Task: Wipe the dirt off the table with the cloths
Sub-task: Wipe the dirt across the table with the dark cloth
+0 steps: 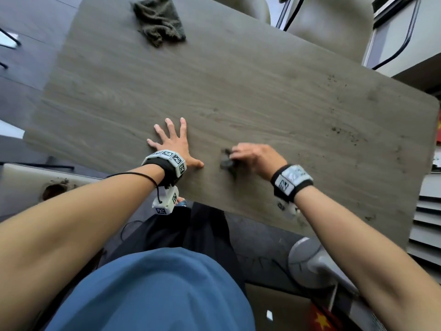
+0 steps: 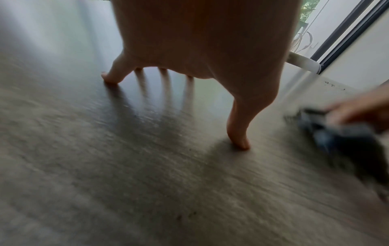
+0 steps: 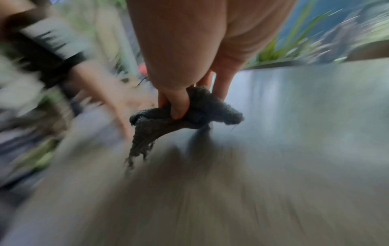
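Dark dirt specks (image 1: 343, 132) lie at about two o'clock from the right hand (image 1: 255, 158), which grips a bunched grey cloth (image 1: 226, 161); the left hand (image 1: 173, 145) rests flat, fingers spread.

Grey wood-grain table (image 1: 238, 91) fills the middle, over a dark plank floor (image 1: 35, 17). Two pale chairs (image 1: 329, 27) sit at the far edge. Black-framed window (image 2: 347, 30) off to the side, daylight glaring across the tabletop, green plants (image 3: 280, 48) beyond.
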Demonstrator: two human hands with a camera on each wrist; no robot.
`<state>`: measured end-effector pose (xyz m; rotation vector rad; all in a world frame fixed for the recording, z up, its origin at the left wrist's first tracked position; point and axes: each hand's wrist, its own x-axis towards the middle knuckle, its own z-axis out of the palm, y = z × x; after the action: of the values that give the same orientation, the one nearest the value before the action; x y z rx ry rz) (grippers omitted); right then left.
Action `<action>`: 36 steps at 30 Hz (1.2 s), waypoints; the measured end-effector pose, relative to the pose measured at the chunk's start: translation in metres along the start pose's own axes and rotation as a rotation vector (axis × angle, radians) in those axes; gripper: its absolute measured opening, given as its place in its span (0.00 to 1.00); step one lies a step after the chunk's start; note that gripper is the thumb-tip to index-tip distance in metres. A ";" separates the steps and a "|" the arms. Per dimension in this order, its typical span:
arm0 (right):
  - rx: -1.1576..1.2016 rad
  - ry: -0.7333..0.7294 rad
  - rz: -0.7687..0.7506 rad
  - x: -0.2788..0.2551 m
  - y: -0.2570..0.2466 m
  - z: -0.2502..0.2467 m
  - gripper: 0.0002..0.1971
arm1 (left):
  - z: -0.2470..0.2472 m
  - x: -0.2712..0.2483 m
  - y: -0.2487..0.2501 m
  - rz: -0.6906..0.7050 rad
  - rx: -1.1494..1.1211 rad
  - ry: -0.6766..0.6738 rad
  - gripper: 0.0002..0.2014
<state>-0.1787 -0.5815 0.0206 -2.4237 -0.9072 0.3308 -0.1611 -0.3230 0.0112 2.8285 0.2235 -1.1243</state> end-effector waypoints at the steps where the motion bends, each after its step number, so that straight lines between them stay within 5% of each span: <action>1: 0.028 0.101 0.090 0.016 0.009 -0.010 0.17 | 0.000 0.000 0.000 -0.001 0.001 -0.010 0.75; 3: 0.041 0.212 0.316 0.039 0.035 -0.022 0.17 | -0.002 0.001 0.000 -0.003 0.002 -0.022 0.75; 7: -0.066 0.009 0.624 0.044 0.062 -0.009 0.21 | -0.003 0.000 0.001 -0.017 0.006 -0.032 0.75; 14: -0.193 0.173 0.588 -0.037 0.004 0.045 0.29 | -0.008 -0.003 0.025 -0.052 -0.015 -0.048 0.74; 20: -0.230 0.142 0.493 -0.110 -0.050 0.082 0.37 | 0.006 -0.013 0.074 0.102 0.061 -0.026 0.71; 26: -0.157 0.272 0.365 -0.079 -0.021 0.029 0.20 | 0.011 -0.011 0.074 0.176 0.042 -0.042 0.72; 31: -0.315 0.239 0.670 -0.054 0.044 -0.024 0.21 | 0.010 -0.013 0.066 0.215 0.008 -0.027 0.70; 34: -0.402 0.087 0.738 -0.064 0.051 -0.011 0.26 | 0.008 -0.015 0.068 0.199 0.007 -0.032 0.70; 36: -0.421 0.126 0.770 -0.076 0.040 0.008 0.27 | 0.008 -0.015 0.070 0.191 0.012 -0.033 0.70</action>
<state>-0.2167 -0.6548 -0.0049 -3.0689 0.0674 0.2640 -0.1658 -0.3946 0.0178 2.7673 -0.0551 -1.1333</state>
